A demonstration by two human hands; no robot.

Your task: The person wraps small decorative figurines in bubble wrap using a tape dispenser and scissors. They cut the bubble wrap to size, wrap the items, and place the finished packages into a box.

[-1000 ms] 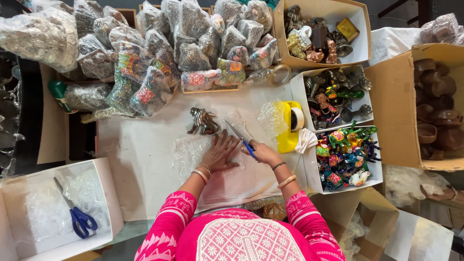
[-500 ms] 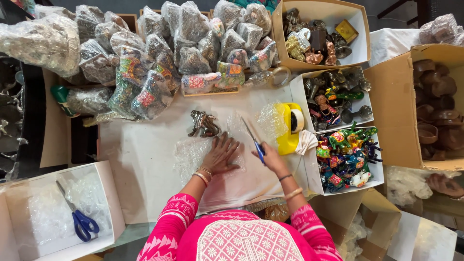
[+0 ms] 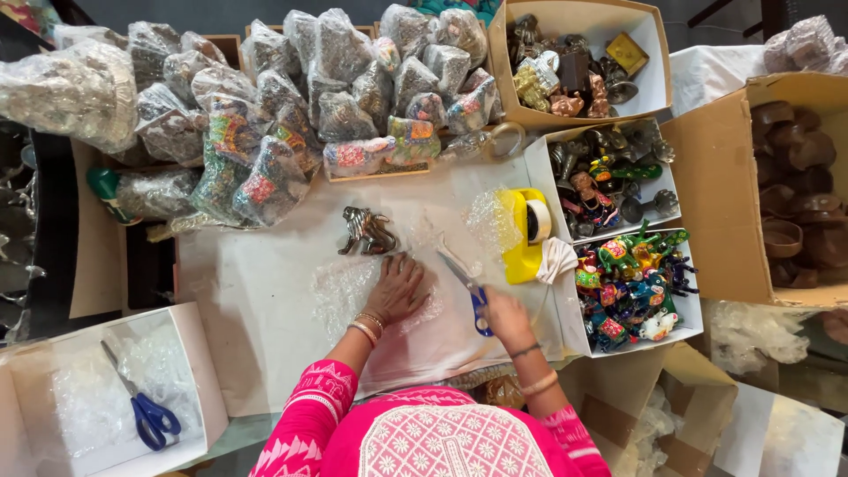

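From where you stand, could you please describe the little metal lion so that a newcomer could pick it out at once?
Start at the white paper sheet covering the table's middle. Just beyond the left hand, which presses on bubble wrap, lies a small dark metal lion. Unlike the wrapped bundles heaped behind it, it is bare and alone on the paper.

The right hand covers the blue handles of the steel scissors, so its grip there is hidden. Left of those scissors, the left hand hides part of the clear bubble-wrap sheet. The figures inside the wrapped bundles beyond are too blurred to identify.
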